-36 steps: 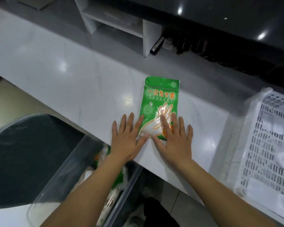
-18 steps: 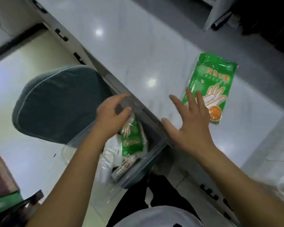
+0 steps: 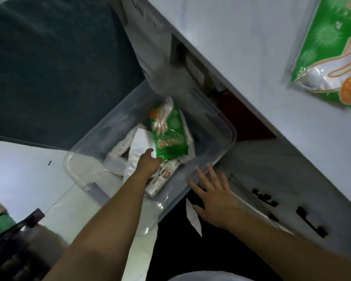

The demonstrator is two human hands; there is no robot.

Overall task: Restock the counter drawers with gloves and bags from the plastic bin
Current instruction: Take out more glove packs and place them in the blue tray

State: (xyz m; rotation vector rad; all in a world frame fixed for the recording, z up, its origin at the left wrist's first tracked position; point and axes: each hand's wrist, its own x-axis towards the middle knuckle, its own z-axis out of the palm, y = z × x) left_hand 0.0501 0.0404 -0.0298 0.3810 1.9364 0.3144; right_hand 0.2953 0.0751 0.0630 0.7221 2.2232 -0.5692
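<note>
- Counter [image 3: 251, 47]: white top, with one green glove pack [image 3: 328, 57] lying flat on it, well apart from the bin. That pack looks pulled out and staged, not yet in a drawer.
- Drawers [image 3: 282, 199]: the fronts with dark handles below the counter edge look shut, so by my reading nothing is restocked yet.
- Bin [image 3: 229, 136]: clear plastic, on the floor beside the counter, holding a second green glove pack [image 3: 168, 136], white bags [image 3: 138, 147] and a white printed pack [image 3: 164, 175]. Most of the stock is still to be moved.
- Right hand [image 3: 213, 191]: fingers spread wide and holding nothing, fingertips at the bin's near rim; contact is unclear.
- Left hand [image 3: 150, 163]: inside the bin, at the lower corner of the green pack there. Its fingers are hidden under the pack, so I cannot tell whether they have closed on it.
</note>
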